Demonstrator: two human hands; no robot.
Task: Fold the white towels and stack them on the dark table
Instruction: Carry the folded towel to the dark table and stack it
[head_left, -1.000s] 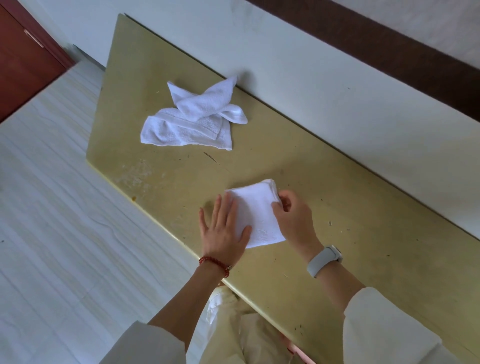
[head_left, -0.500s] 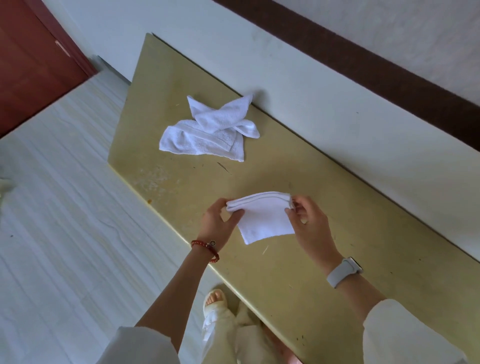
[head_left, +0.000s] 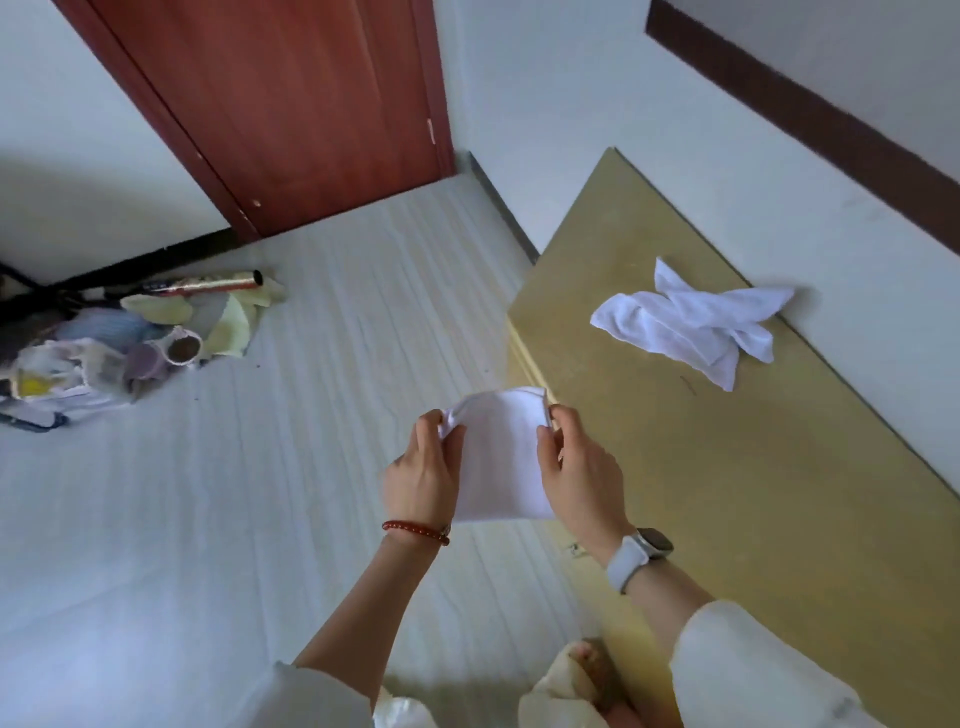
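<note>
Lifted off the table (head_left: 779, 493), the folded towel (head_left: 501, 457) is now hanging over the floor, left hand (head_left: 423, 475) and right hand (head_left: 582, 470) pinching its top corners; its lower corners are hiding behind them.

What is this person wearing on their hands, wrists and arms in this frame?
The left hand is bare, with a red beaded bracelet on its wrist. The right hand is also bare; its wrist carries a watch with a dark face on a pale grey strap. Both forearms are uncovered, with loose cream-white sleeves pushed up toward the elbows.
</note>
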